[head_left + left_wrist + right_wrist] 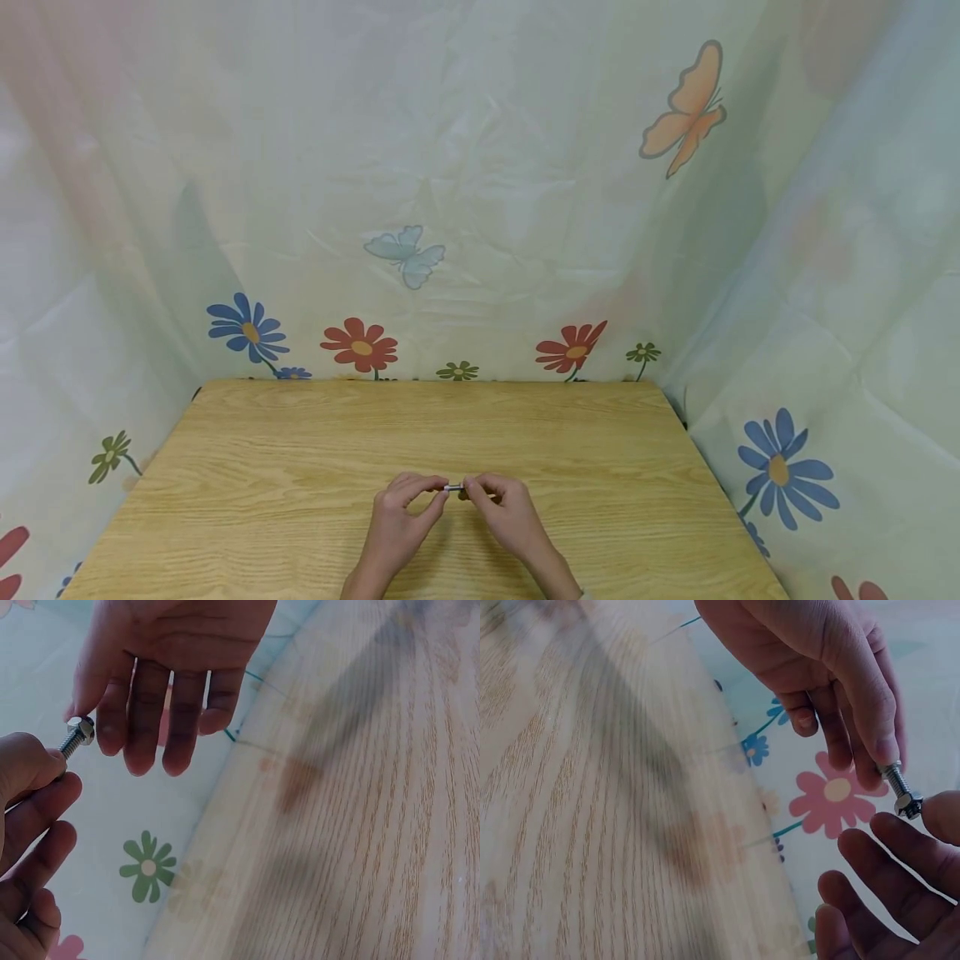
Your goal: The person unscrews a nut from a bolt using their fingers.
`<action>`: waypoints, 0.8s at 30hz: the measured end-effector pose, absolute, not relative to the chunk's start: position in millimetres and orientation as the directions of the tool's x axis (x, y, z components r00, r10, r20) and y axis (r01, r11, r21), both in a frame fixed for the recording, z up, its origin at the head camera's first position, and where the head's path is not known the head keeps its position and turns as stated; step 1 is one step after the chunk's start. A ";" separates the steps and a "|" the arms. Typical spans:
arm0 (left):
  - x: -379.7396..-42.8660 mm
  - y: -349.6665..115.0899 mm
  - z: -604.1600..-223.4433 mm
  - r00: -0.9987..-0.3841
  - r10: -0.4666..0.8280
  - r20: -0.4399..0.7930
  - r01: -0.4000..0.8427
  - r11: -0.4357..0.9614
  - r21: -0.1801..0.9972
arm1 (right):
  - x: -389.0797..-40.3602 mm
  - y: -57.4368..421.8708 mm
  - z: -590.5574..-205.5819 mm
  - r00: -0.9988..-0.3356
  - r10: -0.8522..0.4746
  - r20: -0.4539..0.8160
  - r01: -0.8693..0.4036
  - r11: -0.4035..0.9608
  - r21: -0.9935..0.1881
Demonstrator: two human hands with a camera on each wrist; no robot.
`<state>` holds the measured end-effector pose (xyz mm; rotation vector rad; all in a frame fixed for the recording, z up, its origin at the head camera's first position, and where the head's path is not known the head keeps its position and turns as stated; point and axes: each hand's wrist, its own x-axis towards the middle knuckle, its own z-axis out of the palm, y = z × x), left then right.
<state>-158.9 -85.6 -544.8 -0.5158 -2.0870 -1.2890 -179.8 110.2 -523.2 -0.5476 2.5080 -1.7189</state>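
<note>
In the head view a small silver bolt (453, 487) is held level above the table between the two hands. My left hand (399, 521) pinches one end of its threaded shank (70, 744) between thumb and index finger. At the other end sits a hexagonal nut (908, 805), which my right hand (512, 518) pinches with thumb and index finger. The remaining fingers of both hands (176, 682) are loosely spread in the wrist views. How far the nut sits along the thread is partly hidden by the fingertips.
A wood-grain table (300, 433) lies beneath the hands. Behind it and along both sides hangs a pale curtain (487, 167) printed with flowers and butterflies.
</note>
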 end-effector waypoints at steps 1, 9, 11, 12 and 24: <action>-158.6 -85.6 -544.5 -0.731 0.004 0.683 0.611 0.449 0.652 | -179.8 110.2 -523.4 -0.933 -0.325 0.156 -0.262 0.314 -0.913; -157.1 -85.6 -543.9 -0.750 0.000 0.661 0.590 0.452 0.669 | -178.5 110.0 -521.4 -0.922 -0.361 0.142 -0.247 0.265 -0.932; -157.5 -85.7 -544.4 -0.746 0.002 0.666 0.597 0.446 0.667 | -178.1 110.1 -520.0 -0.920 -0.367 0.138 -0.243 0.256 -0.936; -157.8 -85.8 -544.5 -0.743 0.003 0.669 0.602 0.442 0.666 | -177.9 110.2 -519.3 -0.918 -0.371 0.142 -0.247 0.253 -0.936; -157.8 -85.2 -544.2 -0.761 0.001 0.649 0.590 0.415 0.693 | -177.5 110.2 -518.5 -0.892 -0.368 0.262 -0.351 0.201 -0.914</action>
